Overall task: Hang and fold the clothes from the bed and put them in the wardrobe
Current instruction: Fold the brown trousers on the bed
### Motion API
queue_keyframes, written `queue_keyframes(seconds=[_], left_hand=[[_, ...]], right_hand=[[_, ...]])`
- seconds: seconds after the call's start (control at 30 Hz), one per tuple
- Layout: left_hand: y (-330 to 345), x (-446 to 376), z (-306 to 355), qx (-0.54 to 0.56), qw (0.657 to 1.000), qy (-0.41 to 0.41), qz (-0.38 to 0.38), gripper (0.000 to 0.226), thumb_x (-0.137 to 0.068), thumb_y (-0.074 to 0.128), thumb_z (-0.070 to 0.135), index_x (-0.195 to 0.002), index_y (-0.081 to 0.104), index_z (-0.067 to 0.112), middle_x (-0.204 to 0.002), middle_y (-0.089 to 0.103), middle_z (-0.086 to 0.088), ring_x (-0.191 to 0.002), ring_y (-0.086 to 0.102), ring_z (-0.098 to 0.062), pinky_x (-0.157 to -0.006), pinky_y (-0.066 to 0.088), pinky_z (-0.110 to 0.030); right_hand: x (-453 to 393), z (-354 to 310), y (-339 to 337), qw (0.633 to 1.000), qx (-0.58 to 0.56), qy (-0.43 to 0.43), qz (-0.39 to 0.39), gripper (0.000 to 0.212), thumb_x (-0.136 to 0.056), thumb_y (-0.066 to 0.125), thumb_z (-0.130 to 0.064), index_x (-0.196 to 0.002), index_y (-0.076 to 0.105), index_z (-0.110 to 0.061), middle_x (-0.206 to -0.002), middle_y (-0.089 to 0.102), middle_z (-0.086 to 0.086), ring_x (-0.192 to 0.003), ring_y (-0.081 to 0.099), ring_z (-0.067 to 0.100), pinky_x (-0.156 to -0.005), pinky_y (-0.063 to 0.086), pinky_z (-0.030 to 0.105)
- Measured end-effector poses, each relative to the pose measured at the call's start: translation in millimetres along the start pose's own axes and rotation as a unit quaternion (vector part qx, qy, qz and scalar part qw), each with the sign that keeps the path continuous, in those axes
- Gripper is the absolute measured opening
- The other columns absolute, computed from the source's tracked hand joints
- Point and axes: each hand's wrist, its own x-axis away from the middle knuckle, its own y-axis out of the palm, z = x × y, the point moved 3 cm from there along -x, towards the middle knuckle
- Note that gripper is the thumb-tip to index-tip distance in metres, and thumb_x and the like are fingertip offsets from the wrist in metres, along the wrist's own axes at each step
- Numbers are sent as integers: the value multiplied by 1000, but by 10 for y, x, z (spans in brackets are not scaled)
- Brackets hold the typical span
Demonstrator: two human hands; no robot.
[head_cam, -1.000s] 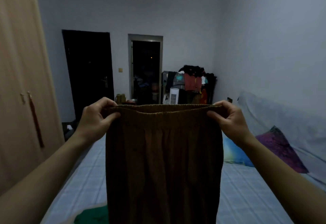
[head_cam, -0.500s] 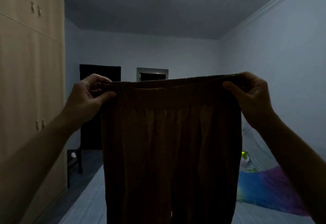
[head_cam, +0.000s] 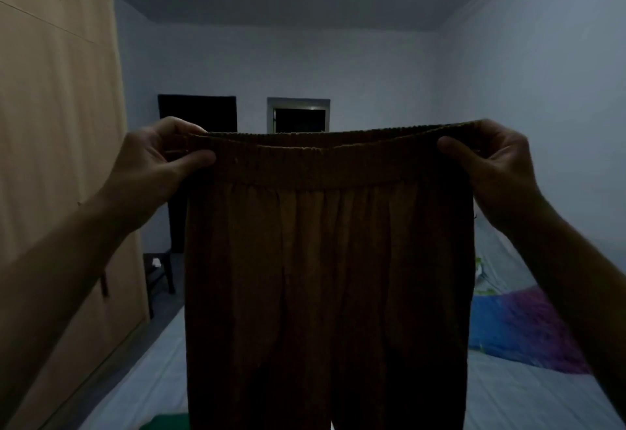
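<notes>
A pair of brown trousers [head_cam: 325,277] with an elastic waistband hangs in front of me, stretched flat at chest height. My left hand [head_cam: 159,162] pinches the waistband's left end between thumb and fingers. My right hand [head_cam: 491,162] pinches the right end the same way. The legs hang straight down over the bed [head_cam: 149,382] and run out of the bottom of the view. The tall light-wood wardrobe [head_cam: 57,158] stands along the left with its doors closed.
A blue and purple pillow [head_cam: 521,334] lies on the bed at the right, below a white wall. A green garment [head_cam: 166,422] shows at the bottom edge. A dark stool [head_cam: 159,270] stands beyond the wardrobe. Two dark doorways are at the far wall.
My hands lifted the trousers from low over the bed to chest height while my view tilted upward. Over the last half second the view dipped slightly; the grip stayed the same.
</notes>
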Motion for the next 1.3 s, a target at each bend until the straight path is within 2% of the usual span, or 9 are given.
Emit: queue_keyframes(seconds=[0.2, 0.43, 0.63, 0.77, 0.9, 1.0, 1.17, 1.23, 1.3], left_hand=[[334, -115, -448, 25, 999, -39, 21, 30, -79, 71, 19, -108, 65, 15, -97, 73, 1, -94, 71, -12, -75, 56, -17], [781, -393, -1799, 65, 987, -143, -15, 19, -78, 72, 17, -96, 69, 23, -89, 74, -1, -83, 72, -15, -65, 58, -22], [1265, -517, -3331, 36, 963, -263, -35, 14, -86, 71, 7, -98, 68, 15, -94, 71, -9, -89, 70, -23, -66, 55, -28], [1614, -475, -4149, -4, 941, -338, -14, 13, -85, 73, 8, -94, 66, 15, -95, 68, -11, -90, 67, -25, -67, 53, -32], [1872, -328, -4756, -7, 904, -428, 19, 13, -82, 77, 10, -88, 67, 14, -91, 70, -11, -82, 68, -24, -56, 53, -29], [1974, -188, -4995, -14, 887, -460, 42, 14, -79, 80, 13, -85, 67, 15, -87, 71, -10, -74, 69, -20, -49, 49, -25], [2191, 75, -4871, -21, 857, -508, 83, 17, -70, 81, 15, -80, 67, 12, -83, 71, -11, -77, 70, -25, -65, 59, -39], [2327, 173, -4736, -5, 855, -512, 80, 17, -68, 80, 14, -78, 66, 11, -82, 71, -15, -77, 69, -28, -65, 58, -41], [2465, 264, -4634, 15, 856, -512, 69, 17, -69, 80, 15, -78, 66, 13, -82, 71, -15, -75, 69, -27, -61, 56, -37]], right_hand=[[-162, 433, -116, 999, 23, 34, 29, 19, -83, 71, -13, -101, 67, -8, -91, 75, 1, -88, 72, 16, -75, 59, 24], [-412, 1735, -185, 989, 77, 122, 27, 26, -79, 75, -22, -100, 70, -8, -96, 75, 10, -88, 73, 21, -71, 58, 24], [-543, 3346, -104, 947, 194, 255, 21, 6, -84, 74, -16, -87, 69, -13, -83, 75, 6, -80, 72, 22, -65, 56, 29], [-453, 4226, 46, 912, 252, 321, 37, 11, -85, 74, -13, -87, 67, -5, -88, 73, 16, -85, 70, 34, -76, 60, 46], [-363, 4801, 238, 884, 301, 355, 35, 15, -85, 74, -20, -81, 64, -9, -83, 70, 12, -79, 68, 25, -72, 57, 42], [-272, 5089, 344, 870, 303, 388, 41, 16, -85, 72, -25, -84, 66, -10, -84, 71, 9, -81, 69, 23, -75, 59, 43], [14, 5194, 642, 858, 305, 412, 32, 21, -87, 70, -30, -83, 61, -10, -81, 69, 8, -77, 67, 22, -66, 57, 38], [171, 5159, 808, 859, 305, 410, 16, 21, -87, 69, -32, -81, 60, -13, -78, 67, 5, -75, 67, 19, -61, 53, 33], [341, 5133, 975, 871, 270, 411, 2, 19, -87, 70, -32, -81, 61, -16, -77, 67, 3, -75, 67, 18, -64, 56, 35]])
